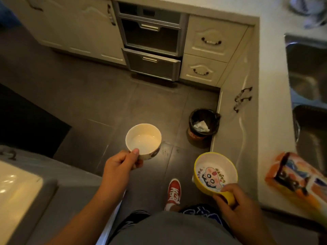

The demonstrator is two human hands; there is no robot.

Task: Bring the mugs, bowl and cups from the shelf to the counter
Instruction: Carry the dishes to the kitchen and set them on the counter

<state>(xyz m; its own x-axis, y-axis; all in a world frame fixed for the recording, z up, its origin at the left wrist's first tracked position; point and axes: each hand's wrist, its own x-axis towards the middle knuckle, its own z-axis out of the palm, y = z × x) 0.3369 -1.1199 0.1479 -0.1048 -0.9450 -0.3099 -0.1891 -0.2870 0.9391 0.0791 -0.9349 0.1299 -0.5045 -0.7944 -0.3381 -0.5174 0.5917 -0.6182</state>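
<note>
My left hand (122, 162) grips the near rim of a cream bowl (143, 138), thumb over the edge, and carries it level above the dark floor. The bowl is empty, with a dark pattern low on its outer wall. My right hand (233, 200) holds a yellow bowl (215, 171) by its stubby yellow handle. A cartoon face is printed on its white inside. The white counter (270, 82) runs along the right side, just right of the yellow bowl. No shelf is in view.
A black-lined waste bin (203, 125) stands on the floor against the cabinet corner. A steel sink (307, 89) is sunk into the counter. An orange printed bag (297, 181) lies on the counter's near end. Oven drawers (152, 50) face me ahead. My red shoe (174, 193) shows below.
</note>
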